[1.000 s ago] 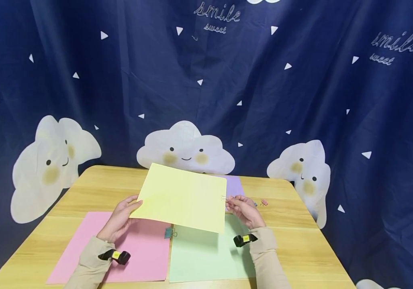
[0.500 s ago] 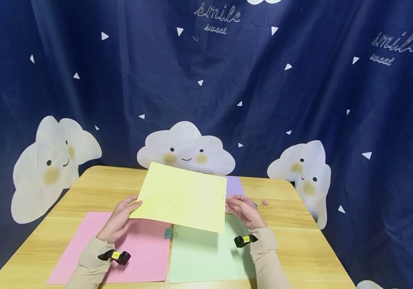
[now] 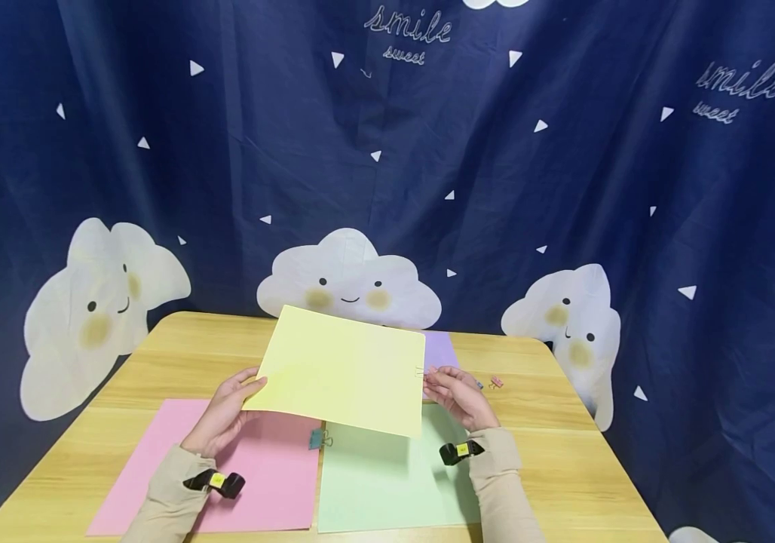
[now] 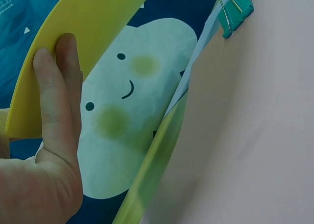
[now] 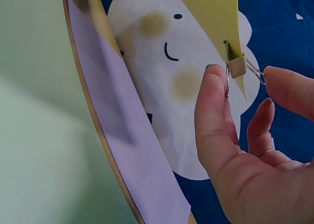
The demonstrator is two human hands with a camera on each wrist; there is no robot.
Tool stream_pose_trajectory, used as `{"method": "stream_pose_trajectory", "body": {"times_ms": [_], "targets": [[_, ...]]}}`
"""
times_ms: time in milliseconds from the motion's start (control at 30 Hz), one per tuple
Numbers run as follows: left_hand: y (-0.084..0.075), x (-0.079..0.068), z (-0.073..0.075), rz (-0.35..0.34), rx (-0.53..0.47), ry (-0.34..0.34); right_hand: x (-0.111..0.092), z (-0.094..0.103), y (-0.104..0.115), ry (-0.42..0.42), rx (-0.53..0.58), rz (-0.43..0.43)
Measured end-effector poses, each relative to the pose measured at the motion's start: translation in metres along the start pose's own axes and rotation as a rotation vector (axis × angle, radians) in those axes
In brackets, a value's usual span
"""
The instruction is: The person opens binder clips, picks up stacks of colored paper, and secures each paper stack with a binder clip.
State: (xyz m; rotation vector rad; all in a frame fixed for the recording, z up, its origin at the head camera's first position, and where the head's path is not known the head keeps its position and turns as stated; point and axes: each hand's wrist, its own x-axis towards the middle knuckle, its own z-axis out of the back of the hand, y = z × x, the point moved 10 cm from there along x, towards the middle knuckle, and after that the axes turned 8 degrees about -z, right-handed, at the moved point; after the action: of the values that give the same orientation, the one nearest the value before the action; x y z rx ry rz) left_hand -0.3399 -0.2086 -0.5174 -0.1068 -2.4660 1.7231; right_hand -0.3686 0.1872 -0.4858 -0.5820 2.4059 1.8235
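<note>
A yellow paper sheet (image 3: 343, 373) is raised and tilted above the table, between both hands. My left hand (image 3: 226, 407) pinches its left edge, thumb on top and fingers underneath; the left wrist view shows those fingers (image 4: 51, 91) straight against its underside. At the right edge sits a small tan-yellow binder clip (image 5: 238, 66) with wire handles. My right hand (image 3: 458, 396) pinches that clip, thumb at one handle and a finger at the other. Below lie pink paper (image 3: 265, 475), with a teal binder clip (image 3: 316, 438) on its right edge, and light green paper (image 3: 387, 490).
Purple paper (image 3: 440, 351) lies at the back, partly hidden by the yellow sheet. A pink binder clip (image 3: 496, 382) rests right of my right hand, beside a small blue item (image 3: 479, 385) mostly covered by the hand. A dark blue cloud-print curtain (image 3: 469, 151) hangs behind the wooden table (image 3: 550, 452).
</note>
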Motion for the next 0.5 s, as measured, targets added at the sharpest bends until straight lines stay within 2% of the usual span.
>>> {"method": "stream_pose_trajectory", "body": {"times_ms": [500], "targets": [[0.0003,-0.0002,-0.0014,0.013,0.011,0.004,-0.0005,0.0015,0.0022,-0.007,0.011,0.007]]}}
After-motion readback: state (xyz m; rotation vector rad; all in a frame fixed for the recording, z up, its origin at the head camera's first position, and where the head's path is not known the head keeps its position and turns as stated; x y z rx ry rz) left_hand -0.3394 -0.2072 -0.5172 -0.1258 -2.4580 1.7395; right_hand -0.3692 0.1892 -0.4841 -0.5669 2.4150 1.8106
